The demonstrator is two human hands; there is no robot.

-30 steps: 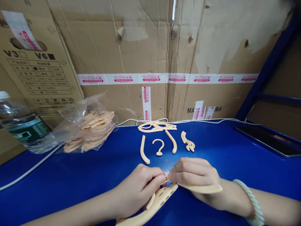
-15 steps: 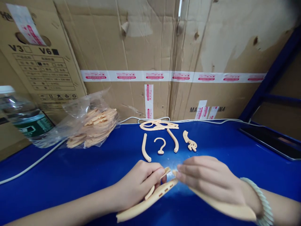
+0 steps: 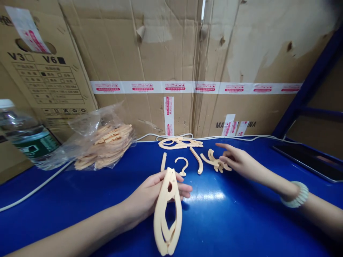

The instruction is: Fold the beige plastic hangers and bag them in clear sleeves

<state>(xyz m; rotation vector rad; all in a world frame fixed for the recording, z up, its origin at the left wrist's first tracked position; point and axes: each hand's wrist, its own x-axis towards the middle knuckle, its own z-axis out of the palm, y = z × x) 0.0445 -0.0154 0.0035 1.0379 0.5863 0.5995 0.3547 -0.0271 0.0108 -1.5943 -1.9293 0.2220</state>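
Hanger [image 3: 159,218], one, pale, folded: in your left hand [image 3: 148,194], raised in front of the near part of the desk [image 3: 230,225]; notched tip pointing away from you, two curved limbs meeting at the near end, a small hole above a larger opening. Your left fingers [image 3: 187,188] are closed around it, their tips showing past its right edge.

Small parts [image 3: 213,163], several, curved, pale: heaped at the right end of the row. Your right hand [image 3: 239,160] is at this heap, index finger stretched out above it, the others bent; you cannot tell from here whether they pinch a part. Wristband, pale green [image 3: 296,194]: on your right wrist.

Hook, one [image 3: 187,164]: flat on the desk, just beyond your left hand. Curved arms, two: the left arm [image 3: 163,160] partly hidden behind the held piece, the right arm [image 3: 197,160] between hook and heap.

Second hanger [image 3: 183,145]: lying behind the row. Clear bag [image 3: 114,144] of similar pieces: left side, beside a bottle [image 3: 34,144].
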